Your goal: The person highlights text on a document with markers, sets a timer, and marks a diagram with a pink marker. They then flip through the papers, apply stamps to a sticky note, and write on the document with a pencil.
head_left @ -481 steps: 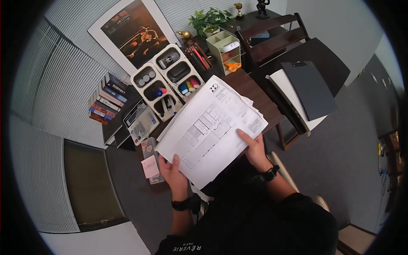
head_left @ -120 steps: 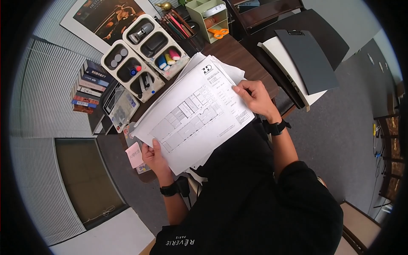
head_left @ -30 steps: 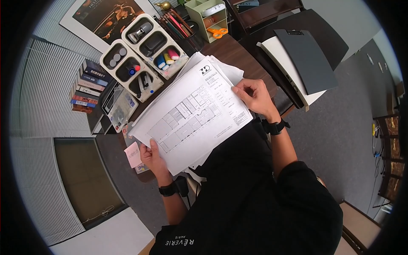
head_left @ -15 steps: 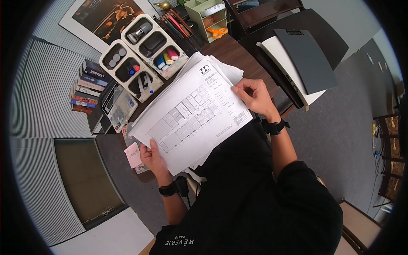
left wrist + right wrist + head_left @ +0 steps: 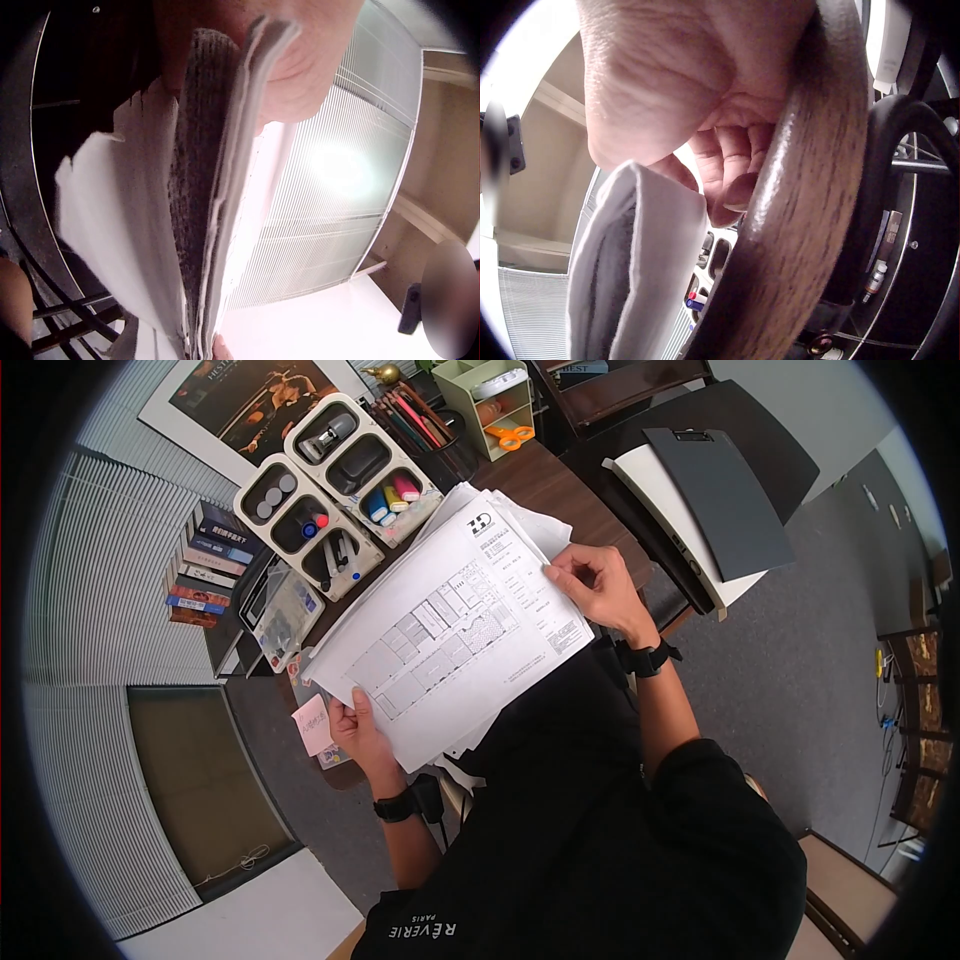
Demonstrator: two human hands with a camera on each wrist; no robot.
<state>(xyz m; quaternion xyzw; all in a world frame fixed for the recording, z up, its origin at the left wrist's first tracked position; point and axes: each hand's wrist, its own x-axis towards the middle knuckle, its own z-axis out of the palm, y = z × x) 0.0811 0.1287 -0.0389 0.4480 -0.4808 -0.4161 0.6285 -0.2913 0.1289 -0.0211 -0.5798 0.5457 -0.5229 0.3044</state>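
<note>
A stack of paper sheets (image 5: 430, 735), the top one printed with a floor plan, lies tilted over the front of the desk and close to my body. My left hand (image 5: 362, 732) grips its lower left edge, thumb on top and fingers underneath. At the right edge, my right hand (image 5: 608, 598) pinches the paper between thumb and forefinger, its other fingers curled. In the left wrist view, loose page edges (image 5: 112, 217) fan out beside a thicker bundle. The right wrist view shows a folded-over paper edge (image 5: 667, 247) by the hand, near the desk edge (image 5: 802, 217).
Behind the papers stand white organizer trays (image 5: 362, 530) with pens and highlighters, a pencil holder (image 5: 455, 455) and a green caddy with orange scissors (image 5: 512, 437). A pink sticky note (image 5: 314, 725) is at left. A dark clipboard (image 5: 715, 505) lies on a chair at right.
Since the oldest frame, my right hand has gone from thumb-on-top to pinching higher up the right edge, and the view has shifted. Over the last second the hands and papers stay almost still.
</note>
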